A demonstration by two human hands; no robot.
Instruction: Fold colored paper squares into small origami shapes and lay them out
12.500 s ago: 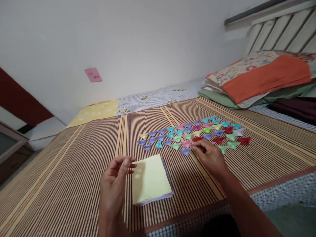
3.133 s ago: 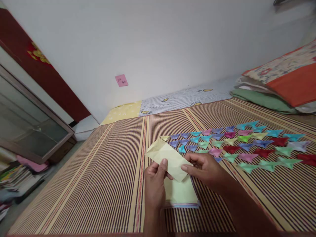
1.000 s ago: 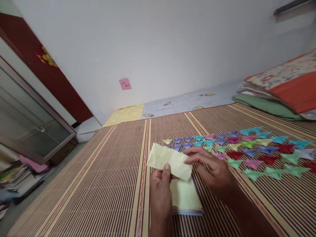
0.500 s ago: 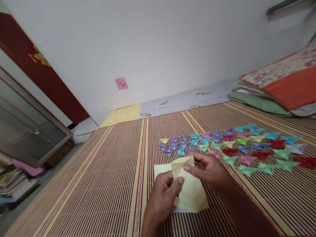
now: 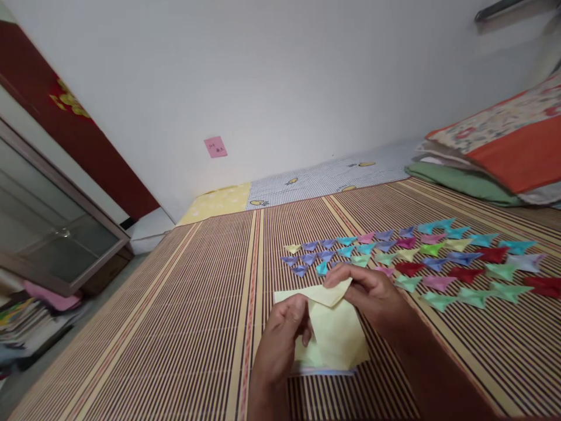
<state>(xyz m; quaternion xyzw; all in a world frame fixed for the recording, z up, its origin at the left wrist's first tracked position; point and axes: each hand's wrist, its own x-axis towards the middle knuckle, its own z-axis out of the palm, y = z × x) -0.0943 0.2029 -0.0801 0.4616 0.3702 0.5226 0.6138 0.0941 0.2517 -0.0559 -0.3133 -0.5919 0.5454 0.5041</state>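
Pinching a pale yellow sheet (image 5: 339, 336) from both sides, we are holding it over a paper stack (image 5: 322, 372) at the near middle of the scene. Our left hand (image 5: 280, 336) is gripping the sheet's left edge between thumb and curled forefinger, its other fingers bending inward. Our right hand (image 5: 372, 292) is gripping the far right corner, fingers bent over the top and thumb partly hidden. Along its far edge the sheet is folding over in a flap slanting toward us; whether its near edge is touching the stack, we cannot tell.

Beneath, the stack is lying flat on a striped mat (image 5: 175, 327), showing a yellow top page and a bluish layer at its near side. Farther off, toward the right, many small folded paper pieces (image 5: 467, 275) are sitting in rough rows, coloured blue, turquoise, pink, red, green and yellow. Beyond the mat's left edge, a pile of papers (image 5: 21, 318) is lying low near a glass-fronted cabinet (image 5: 56, 234). At far right, an orange and floral pillow (image 5: 521, 155) is resting above a green cushion (image 5: 464, 184). Farthest away, yellow cloth (image 5: 219, 204) and checked cloth (image 5: 307, 184) are bordering the mat, and a pink note (image 5: 215, 147) is hanging on the white wall (image 5: 307, 76).
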